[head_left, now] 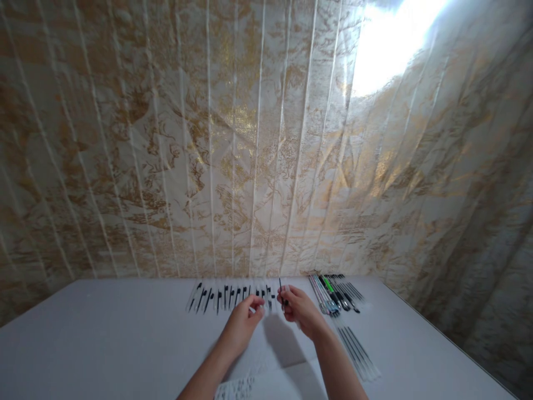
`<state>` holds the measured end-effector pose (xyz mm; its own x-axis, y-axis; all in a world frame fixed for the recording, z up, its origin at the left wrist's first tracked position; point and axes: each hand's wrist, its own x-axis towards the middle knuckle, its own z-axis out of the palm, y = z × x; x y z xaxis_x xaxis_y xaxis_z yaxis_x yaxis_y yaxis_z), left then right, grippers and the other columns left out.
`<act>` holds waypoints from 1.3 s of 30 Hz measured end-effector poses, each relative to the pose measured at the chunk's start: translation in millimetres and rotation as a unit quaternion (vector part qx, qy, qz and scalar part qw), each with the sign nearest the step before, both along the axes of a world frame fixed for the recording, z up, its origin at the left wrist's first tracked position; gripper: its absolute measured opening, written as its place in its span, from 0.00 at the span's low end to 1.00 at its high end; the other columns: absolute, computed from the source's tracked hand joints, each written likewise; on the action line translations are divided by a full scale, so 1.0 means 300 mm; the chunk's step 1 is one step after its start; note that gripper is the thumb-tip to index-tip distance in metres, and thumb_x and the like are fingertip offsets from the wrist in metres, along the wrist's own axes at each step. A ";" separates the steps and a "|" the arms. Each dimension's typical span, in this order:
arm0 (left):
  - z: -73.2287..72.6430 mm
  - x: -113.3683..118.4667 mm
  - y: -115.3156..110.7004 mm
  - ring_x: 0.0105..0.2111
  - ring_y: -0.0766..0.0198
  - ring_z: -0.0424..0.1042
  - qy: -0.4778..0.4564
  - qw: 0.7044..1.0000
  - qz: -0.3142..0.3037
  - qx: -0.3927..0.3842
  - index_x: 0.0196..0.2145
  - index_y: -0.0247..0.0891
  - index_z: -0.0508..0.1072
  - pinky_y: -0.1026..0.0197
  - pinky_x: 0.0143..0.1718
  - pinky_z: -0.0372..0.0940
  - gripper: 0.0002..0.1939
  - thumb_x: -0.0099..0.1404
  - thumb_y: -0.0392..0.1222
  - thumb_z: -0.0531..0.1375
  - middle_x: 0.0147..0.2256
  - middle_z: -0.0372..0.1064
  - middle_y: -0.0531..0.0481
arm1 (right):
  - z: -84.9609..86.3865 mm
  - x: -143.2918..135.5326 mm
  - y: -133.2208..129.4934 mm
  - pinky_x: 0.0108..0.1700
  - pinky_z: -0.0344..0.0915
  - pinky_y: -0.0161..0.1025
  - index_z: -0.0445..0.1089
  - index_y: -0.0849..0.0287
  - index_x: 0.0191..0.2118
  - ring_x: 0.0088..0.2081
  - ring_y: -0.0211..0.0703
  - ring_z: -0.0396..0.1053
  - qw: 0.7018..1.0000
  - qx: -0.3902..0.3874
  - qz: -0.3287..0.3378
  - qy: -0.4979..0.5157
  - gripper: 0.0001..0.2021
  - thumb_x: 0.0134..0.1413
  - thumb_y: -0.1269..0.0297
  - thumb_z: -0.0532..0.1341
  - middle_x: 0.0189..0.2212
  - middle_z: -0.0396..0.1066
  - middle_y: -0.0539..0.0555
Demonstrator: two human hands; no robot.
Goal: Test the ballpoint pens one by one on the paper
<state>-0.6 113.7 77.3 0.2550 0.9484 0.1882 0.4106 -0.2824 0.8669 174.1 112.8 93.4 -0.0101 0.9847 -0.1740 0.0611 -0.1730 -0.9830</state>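
My right hand [297, 308] is closed around a thin black pen part [280, 286] that stands upright between the fingers, with a clear piece under the palm. To its left, my left hand [247, 316] has its thumb and fingertips drawn together near the row; what they hold, if anything, is too small to name. Behind my left hand lies a row of clear pen barrels with black parts [219, 299]. The two hands are apart, above the white table [137, 339].
Assorted pens, one bright green [328, 284], lie right of my right hand. Nearer on the right are several thin refills [357, 353]. A paper with dark marks [239, 389] is at the front edge. A gold-patterned curtain [233, 166] hangs behind the table.
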 end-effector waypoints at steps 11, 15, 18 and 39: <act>0.139 -0.128 -0.025 0.17 0.70 0.54 -0.208 0.974 0.018 -0.087 0.25 0.34 0.71 0.66 0.21 0.49 0.28 0.51 0.66 0.59 0.17 0.56 0.59 | -0.012 -0.171 -0.158 0.18 0.37 0.28 0.66 0.62 0.35 0.18 0.24 0.46 0.957 -0.035 0.144 0.250 0.18 0.44 0.55 0.69 0.24 0.60 0.45; 0.179 -0.209 0.004 0.18 0.72 0.53 -0.265 0.960 0.071 -0.052 0.28 0.36 0.69 0.68 0.21 0.48 0.27 0.52 0.66 0.59 0.19 0.58 0.59 | -0.006 -0.195 -0.172 0.17 0.35 0.27 0.65 0.61 0.36 0.18 0.26 0.46 0.938 -0.060 0.169 0.298 0.17 0.50 0.52 0.65 0.24 0.61 0.46; 0.204 -0.250 0.009 0.18 0.72 0.53 -0.284 0.954 0.090 -0.034 0.27 0.36 0.67 0.68 0.21 0.48 0.26 0.53 0.66 0.59 0.19 0.57 0.60 | 0.019 -0.219 -0.199 0.16 0.35 0.27 0.64 0.60 0.34 0.16 0.26 0.44 0.926 -0.077 0.236 0.283 0.17 0.54 0.49 0.61 0.21 0.59 0.44; 0.215 -0.141 -0.067 0.25 0.64 0.63 -0.162 0.986 -0.018 -0.042 0.26 0.37 0.71 0.64 0.29 0.57 0.21 0.58 0.60 0.57 0.23 0.66 0.54 | 0.048 -0.264 -0.221 0.20 0.35 0.29 0.64 0.60 0.31 0.19 0.28 0.45 0.922 -0.065 0.205 0.324 0.15 0.49 0.52 0.64 0.20 0.55 0.44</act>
<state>-43.0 93.8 141.8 0.2273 0.9557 0.1870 0.0993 -0.2137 0.9718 94.7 46.6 107.7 -0.5192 0.8465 -0.1181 -0.4441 -0.3852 -0.8090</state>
